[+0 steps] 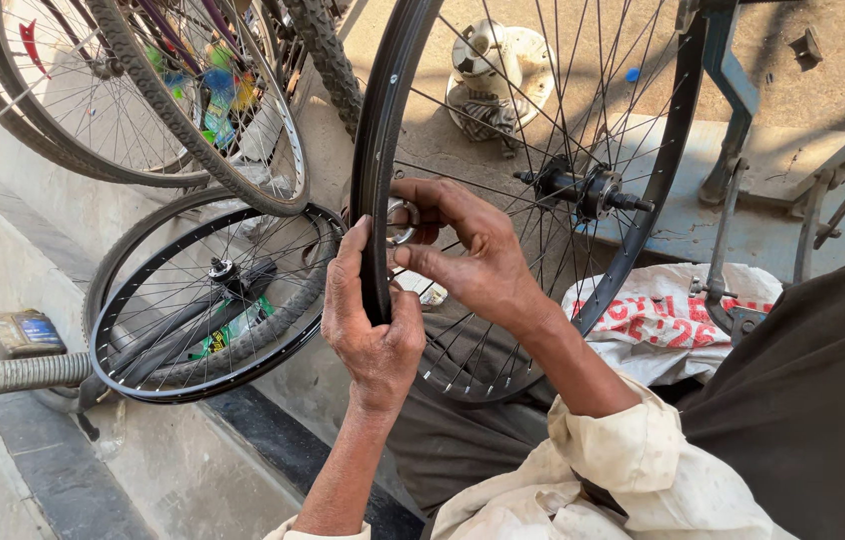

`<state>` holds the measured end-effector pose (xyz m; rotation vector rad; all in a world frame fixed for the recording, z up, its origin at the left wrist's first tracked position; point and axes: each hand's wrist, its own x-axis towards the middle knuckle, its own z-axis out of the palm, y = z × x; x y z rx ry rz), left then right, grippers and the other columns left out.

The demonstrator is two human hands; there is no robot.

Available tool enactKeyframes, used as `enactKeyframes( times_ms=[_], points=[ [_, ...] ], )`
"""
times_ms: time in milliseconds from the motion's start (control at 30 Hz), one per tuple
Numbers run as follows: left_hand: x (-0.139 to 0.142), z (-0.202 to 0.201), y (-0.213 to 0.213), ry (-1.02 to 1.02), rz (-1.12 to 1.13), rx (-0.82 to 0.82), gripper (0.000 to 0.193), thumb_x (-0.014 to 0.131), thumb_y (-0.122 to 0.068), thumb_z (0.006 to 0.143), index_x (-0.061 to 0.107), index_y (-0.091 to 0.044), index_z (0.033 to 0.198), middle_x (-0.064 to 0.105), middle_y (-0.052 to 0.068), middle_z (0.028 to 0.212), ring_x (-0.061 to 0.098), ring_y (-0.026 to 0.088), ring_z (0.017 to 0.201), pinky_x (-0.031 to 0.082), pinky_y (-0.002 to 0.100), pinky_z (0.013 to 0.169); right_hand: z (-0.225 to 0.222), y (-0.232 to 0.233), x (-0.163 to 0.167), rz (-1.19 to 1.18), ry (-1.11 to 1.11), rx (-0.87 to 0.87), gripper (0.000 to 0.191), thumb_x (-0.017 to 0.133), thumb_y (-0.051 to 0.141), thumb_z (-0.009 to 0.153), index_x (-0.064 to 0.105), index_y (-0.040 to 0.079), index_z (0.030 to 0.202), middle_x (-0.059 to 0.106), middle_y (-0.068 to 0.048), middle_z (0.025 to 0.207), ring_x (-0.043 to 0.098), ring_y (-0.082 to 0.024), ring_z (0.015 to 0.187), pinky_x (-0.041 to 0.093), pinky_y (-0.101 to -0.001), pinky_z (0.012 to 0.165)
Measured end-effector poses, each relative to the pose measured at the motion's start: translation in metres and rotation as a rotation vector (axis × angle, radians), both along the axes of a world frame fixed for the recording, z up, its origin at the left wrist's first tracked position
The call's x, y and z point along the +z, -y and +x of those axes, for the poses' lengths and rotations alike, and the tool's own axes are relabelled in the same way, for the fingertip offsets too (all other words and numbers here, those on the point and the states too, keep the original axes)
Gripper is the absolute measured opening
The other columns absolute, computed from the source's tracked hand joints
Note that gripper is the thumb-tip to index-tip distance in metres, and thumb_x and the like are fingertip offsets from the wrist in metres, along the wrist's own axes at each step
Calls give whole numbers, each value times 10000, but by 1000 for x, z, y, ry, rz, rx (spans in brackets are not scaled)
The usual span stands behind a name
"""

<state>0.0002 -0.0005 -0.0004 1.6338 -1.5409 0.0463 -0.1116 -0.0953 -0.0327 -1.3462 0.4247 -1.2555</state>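
- White sack (pixel 663 320): crumpled, printed in red, lying at right just behind the big wheel's rim.
- Small tin (pixel 27 333): flat, rectangular, worn, with a blue label on top; far left on the ledge.
- Green wrapper (pixel 218 340): crumpled, seen through the spokes of the small lying wheel.
- Coloured wrappers (pixel 221 95): blue, yellow, green, behind the upper-left wheels.

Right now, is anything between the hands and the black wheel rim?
Nothing visible: the left hand already grips the black spoked wheel rim, and the right hand holds a small round metal tool against its inner side.
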Motion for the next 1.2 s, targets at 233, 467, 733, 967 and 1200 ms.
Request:
enactKeyframes(
  times_ms=[233, 467, 733, 967, 1200],
  points=[
    [0, 1, 2, -37, 20, 28, 662, 548, 51, 817, 517, -12, 1475, 668, 147, 1297, 716, 205, 1023, 603, 313, 882, 4, 1, -12, -7, 188, 32, 181, 800, 155, 953, 734, 25, 1060, 706, -126, 1349, 653, -116, 957, 574, -281, 890],
    [-2, 0, 6, -43, 15, 30, 652, 556, 46, 814, 534, 0, 1464, 656, 164, 1329, 716, 232, 1114, 600, 341, 946, 10, 10, -8, -120, -34, -53, 545, 765, 73, 872, 533, -28, 1355, 691, -145, 1218, 703, -172, 1088, 616, -296, 896],
    [-5, 4, 3, 5, -1, 14, 661, 561, 52, 832, 519, -15, 1488, 645, 147, 1334, 713, 227, 1131, 593, 360, 993, 10, 9, 6, 150, -107, 129, 608, 829, 62, 802, 606, 47, 1368, 667, -95, 1012, 553, -160, 811, 509, -297, 707],
    [-7, 9, 1, -23, 17, 32, 611, 583, 45, 864, 503, -22, 1465, 630, 145, 1368, 689, 225, 1142, 599, 349, 953, 8, -5, 2, -75, 97, -90, 183, 765, 96, 931, 676, 55, 1085, 675, -68, 1206, 619, -134, 974, 544, -292, 855],
    [-12, 10, -1, -17, 6, 18, 609, 566, 47, 870, 487, -19, 1471, 596, 147, 1402, 656, 241, 1218, 576, 365, 1039, 28, 7, -6, -247, -217, -178, 477, 754, 45, 861, 582, -42, 1298, 702, -100, 1182, 718, -199, 1016, 598, -330, 829]
  ],
)
